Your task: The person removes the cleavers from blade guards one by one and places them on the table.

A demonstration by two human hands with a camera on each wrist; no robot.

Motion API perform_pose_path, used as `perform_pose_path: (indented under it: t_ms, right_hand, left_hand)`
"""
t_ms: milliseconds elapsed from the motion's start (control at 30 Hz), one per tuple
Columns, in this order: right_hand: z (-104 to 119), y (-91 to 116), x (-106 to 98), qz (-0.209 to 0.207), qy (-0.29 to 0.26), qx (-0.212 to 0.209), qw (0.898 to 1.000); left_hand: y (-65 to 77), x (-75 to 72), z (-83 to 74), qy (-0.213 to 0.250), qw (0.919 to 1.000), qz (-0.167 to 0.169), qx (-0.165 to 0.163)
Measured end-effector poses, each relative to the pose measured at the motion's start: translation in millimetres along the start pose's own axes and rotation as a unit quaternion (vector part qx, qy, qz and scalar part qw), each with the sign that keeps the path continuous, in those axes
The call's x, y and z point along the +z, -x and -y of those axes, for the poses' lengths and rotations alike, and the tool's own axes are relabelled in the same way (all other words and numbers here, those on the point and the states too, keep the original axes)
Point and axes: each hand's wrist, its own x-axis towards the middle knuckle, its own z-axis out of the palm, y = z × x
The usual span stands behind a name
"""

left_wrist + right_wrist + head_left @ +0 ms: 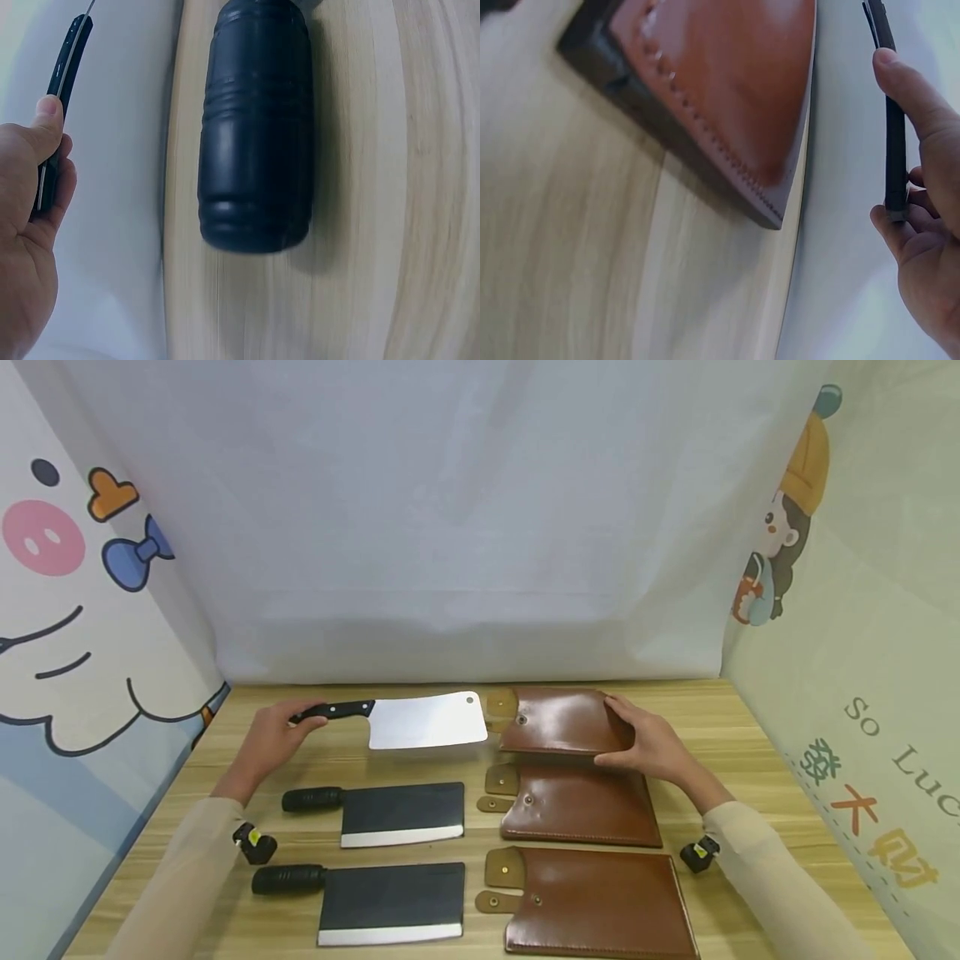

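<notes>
My left hand (pixel 273 737) grips the black riveted handle of a cleaver (pixel 427 722), thumb along one side in the left wrist view. Its bright blade, with a hole near the tip, points right and appears lifted off the table. A brown leather knife sheath (pixel 564 720) is held by its right end in my right hand (pixel 652 745), thumb at the lower edge and fingers at the upper. The blade's end lies right beside the sheath's tan strap side; whether they touch I cannot tell. Edge-on in the right wrist view, the held sheath (pixel 895 142) looks thin and dark.
Nearer lie two dark-bladed cleavers, one in the middle row (pixel 405 810) and one in front (pixel 393 897). To their right are two more brown sheaths, a middle one (pixel 585 806) and a front one (pixel 603 902), with tan snap straps. A white backdrop (pixel 472 527) rises behind the wooden table (pixel 195 760).
</notes>
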Motion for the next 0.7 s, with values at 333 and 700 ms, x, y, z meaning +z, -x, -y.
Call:
perform_pose_path:
  t_ms: [333, 700]
  right_hand:
    - [-14, -2, 2, 0.009, 0.0, 0.011, 1.0]
    - [-22, -6, 5, 0.022, 0.01, -0.003, 1.0]
  left_hand:
    - [7.8, -8.6, 4.5, -0.016, 0.9995, 0.016, -0.022]
    - [14.8, -6.9, 11.4, -0.027, 0.9974, 0.051, -0.042]
